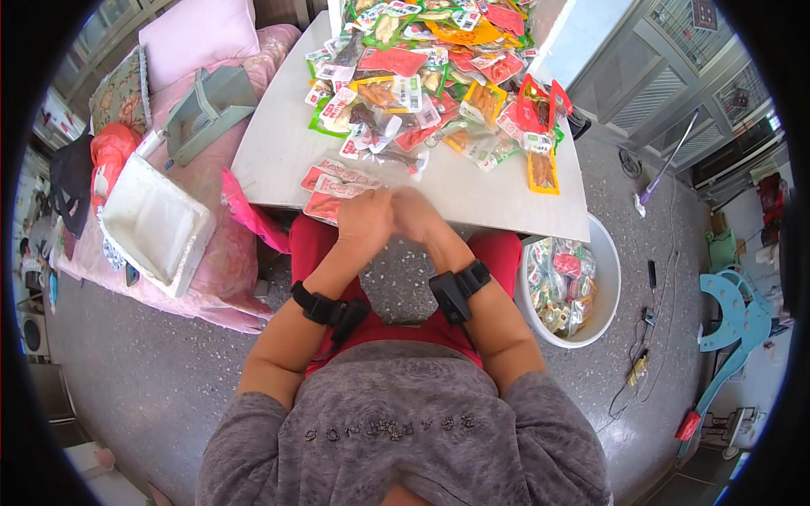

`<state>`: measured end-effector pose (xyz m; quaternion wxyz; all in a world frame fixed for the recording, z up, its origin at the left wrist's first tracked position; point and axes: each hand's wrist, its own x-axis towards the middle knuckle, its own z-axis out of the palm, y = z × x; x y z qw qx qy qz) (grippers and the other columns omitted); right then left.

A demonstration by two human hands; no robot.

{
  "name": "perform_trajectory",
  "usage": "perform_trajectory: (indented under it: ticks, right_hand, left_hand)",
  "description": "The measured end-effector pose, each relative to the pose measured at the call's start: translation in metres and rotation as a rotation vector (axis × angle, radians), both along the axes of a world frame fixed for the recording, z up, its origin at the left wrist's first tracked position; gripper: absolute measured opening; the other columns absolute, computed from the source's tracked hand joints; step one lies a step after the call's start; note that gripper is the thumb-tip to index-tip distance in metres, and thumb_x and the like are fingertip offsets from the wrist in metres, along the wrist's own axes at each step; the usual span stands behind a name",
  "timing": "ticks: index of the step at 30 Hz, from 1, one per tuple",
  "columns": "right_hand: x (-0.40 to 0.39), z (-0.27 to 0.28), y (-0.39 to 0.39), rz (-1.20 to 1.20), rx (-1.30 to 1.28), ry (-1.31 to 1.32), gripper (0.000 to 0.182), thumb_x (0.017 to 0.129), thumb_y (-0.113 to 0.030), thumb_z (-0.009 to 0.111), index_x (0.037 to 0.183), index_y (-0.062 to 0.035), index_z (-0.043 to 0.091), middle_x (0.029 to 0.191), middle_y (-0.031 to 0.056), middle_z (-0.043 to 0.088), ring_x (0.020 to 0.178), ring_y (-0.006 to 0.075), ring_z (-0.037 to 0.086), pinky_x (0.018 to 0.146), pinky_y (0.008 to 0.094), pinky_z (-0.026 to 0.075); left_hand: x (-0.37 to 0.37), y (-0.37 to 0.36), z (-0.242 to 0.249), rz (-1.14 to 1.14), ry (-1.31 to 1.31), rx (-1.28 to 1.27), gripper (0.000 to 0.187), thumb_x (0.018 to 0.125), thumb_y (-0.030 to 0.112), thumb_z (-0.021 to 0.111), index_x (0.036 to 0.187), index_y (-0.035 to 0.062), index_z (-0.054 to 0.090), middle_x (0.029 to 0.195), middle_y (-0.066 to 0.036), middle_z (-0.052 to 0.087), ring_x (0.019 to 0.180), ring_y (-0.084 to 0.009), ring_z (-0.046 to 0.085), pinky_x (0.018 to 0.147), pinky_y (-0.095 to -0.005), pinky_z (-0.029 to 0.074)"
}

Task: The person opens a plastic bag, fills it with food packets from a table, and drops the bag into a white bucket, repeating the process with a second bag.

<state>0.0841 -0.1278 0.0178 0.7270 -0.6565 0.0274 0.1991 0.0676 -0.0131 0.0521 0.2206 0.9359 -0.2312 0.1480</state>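
Note:
My left hand is at the front edge of the white table, its fingers curled in and partly hidden, overlapping red-and-white food packets laid flat there. I cannot make out what it holds. Right beside it, my right hand is smeared by motion, its fingers blurred together. Beyond both hands a big heap of sealed snack packets in red, green, yellow and clear wrapping covers the table's far part. A yellow-edged packet lies at the heap's right front.
Right of my legs a white tub holds many packets. To the left stands a bed with a pink cover, bearing a white foam box and a grey-green carrier. Cables and a blue plastic chair are at the right.

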Motion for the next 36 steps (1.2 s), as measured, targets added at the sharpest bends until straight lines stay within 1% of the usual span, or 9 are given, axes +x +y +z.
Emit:
perform_trajectory:
  ticks: [3, 7, 12, 16, 18, 21, 24, 30, 36]
  right_hand:
    - [0.007, -0.004, 0.002, 0.043, 0.101, 0.148, 0.011, 0.075, -0.003, 0.043, 0.083, 0.0041, 0.046, 0.077, 0.0104, 0.052, 0.062, 0.0161, 0.054, 0.050, 0.0269, 0.048]
    - [0.002, 0.007, 0.015, 0.119, 0.059, -0.163, 0.017, 0.076, -0.002, 0.041, 0.091, 0.0058, 0.045, 0.088, 0.0143, 0.052, 0.072, 0.0202, 0.055, 0.061, 0.0321, 0.048]
    - [0.003, 0.006, 0.025, 0.006, 0.730, 0.280, 0.020, 0.077, -0.003, 0.040, 0.095, 0.0052, 0.044, 0.094, 0.0152, 0.050, 0.081, 0.0213, 0.053, 0.070, 0.0354, 0.045]
    - [-0.004, 0.013, -0.001, 0.056, 0.146, -0.048, 0.021, 0.076, -0.009, 0.044, 0.093, 0.0029, 0.045, 0.083, 0.0118, 0.053, 0.071, 0.0181, 0.055, 0.060, 0.0305, 0.047]
    - [-0.010, 0.033, -0.020, -0.070, 0.133, 0.152, 0.021, 0.075, -0.011, 0.046, 0.092, 0.0010, 0.046, 0.077, 0.0099, 0.053, 0.065, 0.0163, 0.055, 0.054, 0.0283, 0.046]
    - [0.007, 0.021, -0.052, -0.174, -0.137, -0.028, 0.026, 0.070, -0.011, 0.052, 0.094, -0.0009, 0.046, 0.072, 0.0072, 0.052, 0.059, 0.0122, 0.050, 0.047, 0.0234, 0.040]
    - [0.023, -0.003, -0.061, -0.575, -0.201, -0.200, 0.022, 0.069, -0.010, 0.051, 0.089, -0.0006, 0.048, 0.069, 0.0057, 0.050, 0.056, 0.0116, 0.048, 0.045, 0.0242, 0.039]
    - [0.047, -0.025, -0.072, -0.541, -0.622, -0.344, 0.024, 0.069, -0.011, 0.052, 0.089, 0.0001, 0.048, 0.074, 0.0061, 0.050, 0.057, 0.0125, 0.049, 0.045, 0.0239, 0.039]
    - [0.036, -0.036, -0.092, -0.694, -0.185, -0.298, 0.017, 0.069, -0.012, 0.052, 0.081, -0.0003, 0.052, 0.076, 0.0095, 0.054, 0.064, 0.0161, 0.053, 0.056, 0.0265, 0.043]
  left_hand:
    - [0.000, 0.004, 0.000, 0.011, 0.005, -0.002, 0.010, 0.069, 0.012, 0.045, 0.072, 0.0036, 0.047, 0.063, -0.014, 0.052, 0.057, -0.0312, 0.052, 0.050, -0.0407, 0.041]
    - [0.003, 0.006, -0.005, 0.037, -0.004, -0.033, 0.011, 0.070, 0.013, 0.044, 0.073, 0.0031, 0.047, 0.064, -0.014, 0.052, 0.058, -0.0322, 0.052, 0.051, -0.0418, 0.041]
    - [0.005, 0.012, -0.003, 0.060, 0.031, -0.114, 0.009, 0.072, 0.013, 0.044, 0.072, 0.0040, 0.046, 0.067, -0.015, 0.051, 0.061, -0.0324, 0.051, 0.053, -0.0419, 0.039]
    - [0.010, 0.012, -0.017, 0.046, 0.038, -0.212, 0.010, 0.072, 0.013, 0.044, 0.073, 0.0031, 0.044, 0.066, -0.016, 0.051, 0.061, -0.0330, 0.050, 0.053, -0.0423, 0.039]
    - [0.011, 0.011, -0.019, 0.042, 0.055, -0.227, 0.010, 0.072, 0.013, 0.043, 0.074, 0.0026, 0.043, 0.067, -0.016, 0.051, 0.061, -0.0335, 0.050, 0.053, -0.0428, 0.039]
    - [0.009, 0.009, -0.022, 0.043, 0.077, -0.228, 0.010, 0.073, 0.013, 0.043, 0.073, 0.0028, 0.043, 0.067, -0.017, 0.051, 0.062, -0.0340, 0.050, 0.053, -0.0432, 0.039]
    - [0.010, 0.008, -0.030, 0.036, 0.065, -0.237, 0.010, 0.073, 0.013, 0.043, 0.073, 0.0032, 0.043, 0.067, -0.018, 0.050, 0.061, -0.0345, 0.049, 0.053, -0.0437, 0.038]
    - [0.014, 0.007, -0.034, 0.029, 0.040, -0.239, 0.009, 0.073, 0.013, 0.043, 0.072, 0.0036, 0.043, 0.066, -0.017, 0.050, 0.060, -0.0344, 0.049, 0.053, -0.0440, 0.038]
    - [0.016, 0.005, -0.037, 0.039, 0.047, -0.246, 0.009, 0.073, 0.013, 0.044, 0.072, 0.0039, 0.044, 0.066, -0.016, 0.051, 0.062, -0.0336, 0.050, 0.053, -0.0436, 0.038]
